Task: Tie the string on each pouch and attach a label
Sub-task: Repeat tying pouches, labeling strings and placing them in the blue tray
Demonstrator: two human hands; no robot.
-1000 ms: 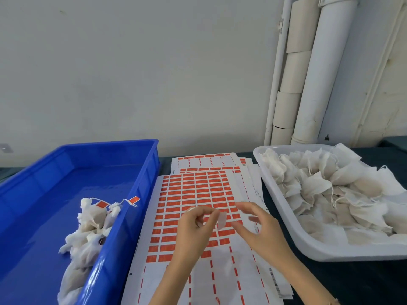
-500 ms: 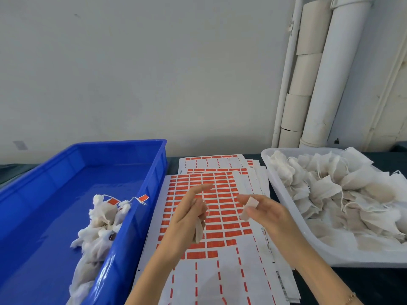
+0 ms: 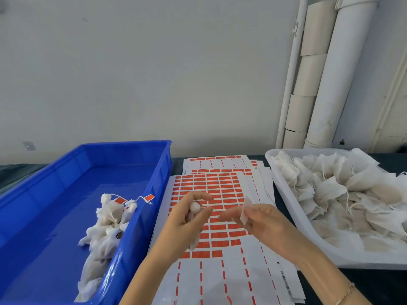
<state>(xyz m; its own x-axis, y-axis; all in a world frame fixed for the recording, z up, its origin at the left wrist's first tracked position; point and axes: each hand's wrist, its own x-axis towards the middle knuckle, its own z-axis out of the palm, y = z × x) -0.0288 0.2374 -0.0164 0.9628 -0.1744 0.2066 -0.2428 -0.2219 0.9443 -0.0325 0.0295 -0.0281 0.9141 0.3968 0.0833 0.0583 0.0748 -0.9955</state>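
Even, bright light; wide-angle bowing at edges.

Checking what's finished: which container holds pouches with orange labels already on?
The blue bin on the left: its pouches trail orange labels; those in the white tray show none.

Readable text: none in view.
Orange labels (image 3: 220,238) on the sheets (image 3: 233,280) beneath the left hand (image 3: 185,221) and right hand (image 3: 262,221): print too fine to read.
Orange tags (image 3: 149,197) left of the left hand: no legible writing.
Pouch (image 3: 194,206) gripped in the left hand: no print visible.
White slip (image 3: 245,211) pinched in the right hand: no print visible.
Sheet edge (image 3: 284,280) below the right hand: barcode-like marks, unreadable.
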